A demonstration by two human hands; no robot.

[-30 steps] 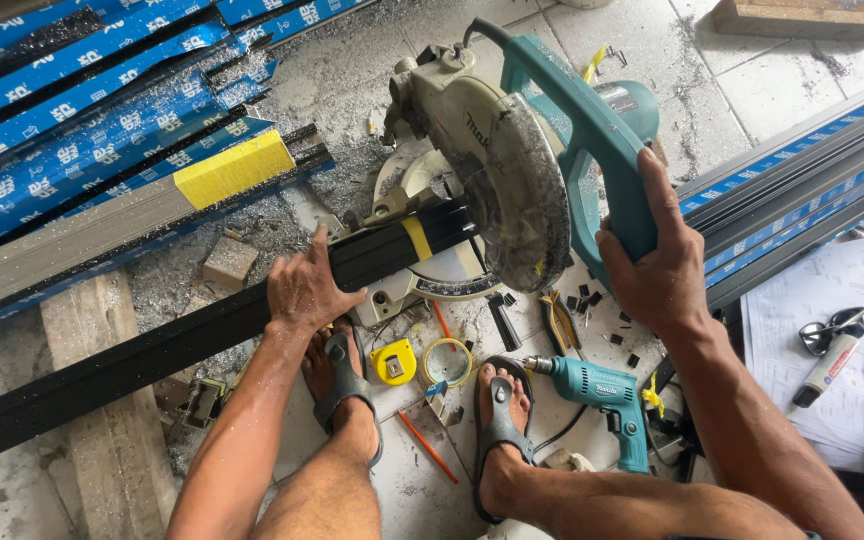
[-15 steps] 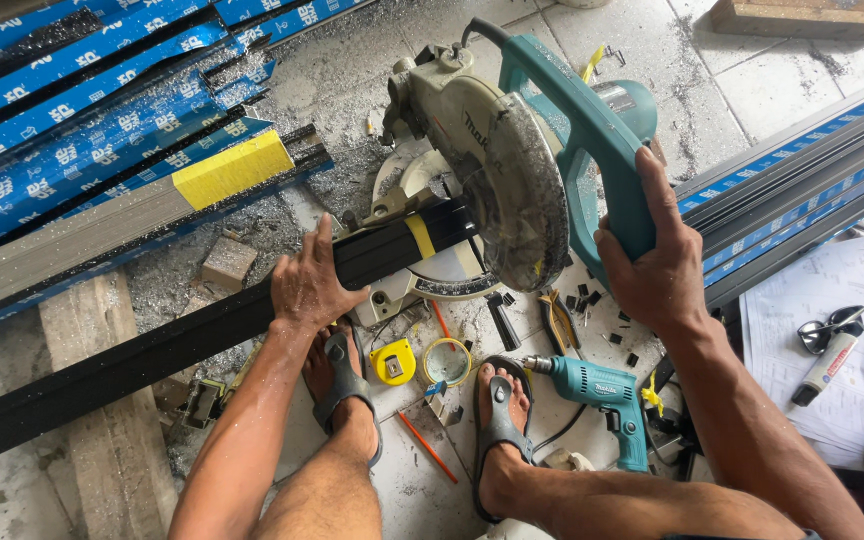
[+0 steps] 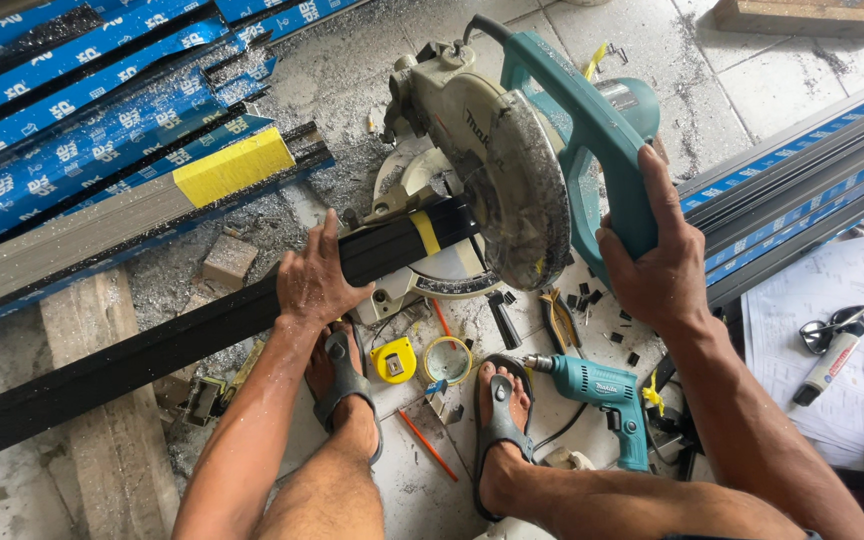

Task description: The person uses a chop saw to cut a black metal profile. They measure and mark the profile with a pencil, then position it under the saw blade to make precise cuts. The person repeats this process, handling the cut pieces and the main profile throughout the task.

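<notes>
With blade guard low over black aluminium profile point(image 3: 202, 335), cut looks unfinished: L hand point(image 3: 314, 283) pressing it flat, fingers spread; R hand point(image 3: 657, 270) clenched on miter saw point(image 3: 512, 150) handle.

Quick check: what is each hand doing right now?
Left hand: open, pressed flat on the black bar.
Right hand: closed around the saw handle.

Lighting: bright, even daylight, diffuse; source not visible. Shadows: soft, short, under the saw point(image 3: 512, 170) and legs. Glare: mild sheen on the saw's guard and on the blue-wrapped profiles point(image 3: 82, 130). Focus: sharp across the centre, no motion blur. Edges: slight wide-angle bending at the corners; the floor point(image 3: 752, 90) well exposed.
</notes>
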